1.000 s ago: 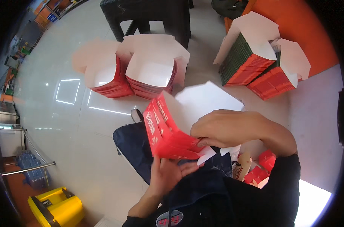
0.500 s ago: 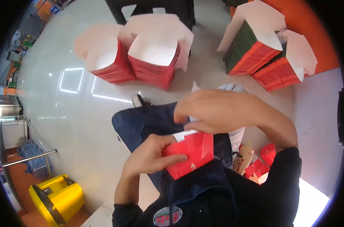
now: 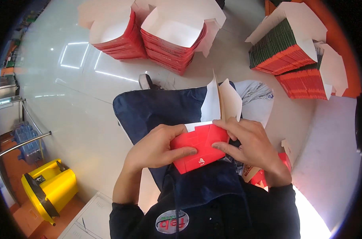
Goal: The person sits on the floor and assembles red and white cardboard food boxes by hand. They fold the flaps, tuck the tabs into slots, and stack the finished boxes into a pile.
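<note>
A red paper food box [image 3: 197, 145], partly folded, is held over my lap above a dark blue apron [image 3: 149, 113]. My left hand [image 3: 151, 149] grips its left side, with the thumb lying across the red front. On the right side my right hand [image 3: 250, 145] pinches the box, thumb on the front and fingers at the upper right corner. White inner flaps [image 3: 210, 105] stand up from its far edge, along with a brownish one. The fingers behind the red wall are hidden.
Two stacks of red-edged flat cartons [image 3: 169, 53] stand ahead on the glossy floor. Green-and-red carton stacks [image 3: 270, 51] are at the far right. Red boxes [image 3: 260, 178] lie by my right elbow. A yellow bucket [image 3: 55, 187] and a metal rail [image 3: 26, 144] are at left.
My right hand has come down from above the box and now holds its right side. White and brown flaps now show upright behind it. The view has shifted slightly.
</note>
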`<action>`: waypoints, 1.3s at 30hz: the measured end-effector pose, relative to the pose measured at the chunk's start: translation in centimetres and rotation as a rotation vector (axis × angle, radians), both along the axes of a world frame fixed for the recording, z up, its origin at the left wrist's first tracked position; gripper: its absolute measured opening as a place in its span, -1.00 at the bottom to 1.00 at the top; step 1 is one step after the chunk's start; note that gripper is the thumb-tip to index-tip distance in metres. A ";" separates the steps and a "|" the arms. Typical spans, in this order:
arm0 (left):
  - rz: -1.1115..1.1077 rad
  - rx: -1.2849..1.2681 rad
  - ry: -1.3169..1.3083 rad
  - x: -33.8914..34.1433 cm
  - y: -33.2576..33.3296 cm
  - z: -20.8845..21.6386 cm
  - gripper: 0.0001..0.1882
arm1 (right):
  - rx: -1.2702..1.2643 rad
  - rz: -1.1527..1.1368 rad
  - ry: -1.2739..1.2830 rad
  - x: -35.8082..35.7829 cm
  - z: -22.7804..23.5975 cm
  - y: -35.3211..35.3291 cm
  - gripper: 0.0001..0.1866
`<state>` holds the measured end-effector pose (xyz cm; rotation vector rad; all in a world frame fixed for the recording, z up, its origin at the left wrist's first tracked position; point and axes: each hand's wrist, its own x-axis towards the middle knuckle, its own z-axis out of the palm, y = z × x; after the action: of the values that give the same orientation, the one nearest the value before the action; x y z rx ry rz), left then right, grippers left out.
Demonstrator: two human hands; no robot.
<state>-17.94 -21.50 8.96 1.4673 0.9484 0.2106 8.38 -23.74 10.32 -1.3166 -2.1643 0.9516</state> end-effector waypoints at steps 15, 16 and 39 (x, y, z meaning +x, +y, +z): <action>-0.013 0.027 0.047 -0.4 0.7 -0.8 -0.71 | -0.453 -0.033 0.275 2.3 -2.1 -0.6 -0.65; -0.030 0.020 0.041 -0.4 0.9 -0.6 -0.72 | -0.459 0.007 0.252 2.4 -1.9 -0.3 -0.64; -0.040 0.114 0.031 0.3 0.2 -1.2 -0.74 | -0.099 -0.145 0.240 -0.4 -2.5 -2.6 -0.74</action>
<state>-17.68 -21.32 7.77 1.5964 0.9443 0.2158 8.00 -26.31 7.86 -1.3104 -1.8375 1.1082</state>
